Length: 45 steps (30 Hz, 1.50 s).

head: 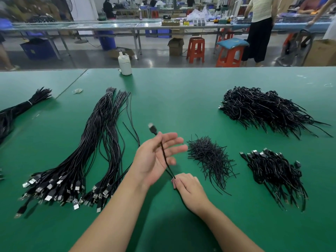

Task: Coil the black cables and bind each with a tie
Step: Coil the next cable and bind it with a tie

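Two bare forearms rise from the frame's lower edge; left hand (pixel 156 157) and right hand (pixel 187 188) are ungloved, without sleeves or rings.

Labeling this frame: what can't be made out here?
Head view only:
- Plug of the held cable: motion-blurred, type unclear.
- Right hand: fingers curl under, grip on the cable hidden.
- Far-left bundle: cut off by the frame edge.
- Ties on the finished coils: too small to see.
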Motion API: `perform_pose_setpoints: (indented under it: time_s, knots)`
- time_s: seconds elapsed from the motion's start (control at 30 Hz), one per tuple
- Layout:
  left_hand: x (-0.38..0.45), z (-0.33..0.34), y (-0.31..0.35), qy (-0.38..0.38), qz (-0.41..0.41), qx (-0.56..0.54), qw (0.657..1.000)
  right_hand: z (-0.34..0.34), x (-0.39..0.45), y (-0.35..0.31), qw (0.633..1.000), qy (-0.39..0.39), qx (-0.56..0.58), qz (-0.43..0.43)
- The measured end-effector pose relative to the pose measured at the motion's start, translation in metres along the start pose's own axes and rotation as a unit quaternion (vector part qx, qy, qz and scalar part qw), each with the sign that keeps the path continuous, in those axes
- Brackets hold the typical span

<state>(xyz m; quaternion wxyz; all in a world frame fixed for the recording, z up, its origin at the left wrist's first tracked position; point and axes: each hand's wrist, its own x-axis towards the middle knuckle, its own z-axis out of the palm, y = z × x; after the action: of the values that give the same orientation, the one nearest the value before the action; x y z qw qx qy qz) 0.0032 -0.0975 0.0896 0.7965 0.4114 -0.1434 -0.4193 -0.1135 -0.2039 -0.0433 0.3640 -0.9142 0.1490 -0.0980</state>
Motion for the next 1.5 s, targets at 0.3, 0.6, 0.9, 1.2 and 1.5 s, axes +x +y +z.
perform_pose_setpoints:
  time_s: [0.3,0.6,0.9,1.2,1.5]
  knots:
    - [-0.038,-0.054,-0.022,-0.193,-0.311,0.266,0.892,-0.001,-0.007,-0.008,0.992,0.093,0.082,-0.009]
    - [-0.025,-0.061,-0.053,0.131,-0.048,0.174,0.975,-0.027,-0.003,-0.049,0.990,0.041,0.132,-0.023]
    - [-0.019,-0.044,-0.001,0.041,-0.005,-0.071,0.997,-0.010,-0.012,-0.060,0.884,-0.037,0.434,0.170]
    - [-0.033,-0.053,-0.024,-0.094,-0.192,0.339,0.916,-0.033,0.007,-0.066,0.872,-0.028,0.453,0.185]
    - [-0.025,-0.059,-0.043,-0.060,-0.048,0.578,0.812,-0.048,-0.007,-0.072,0.928,-0.028,0.352,0.119]
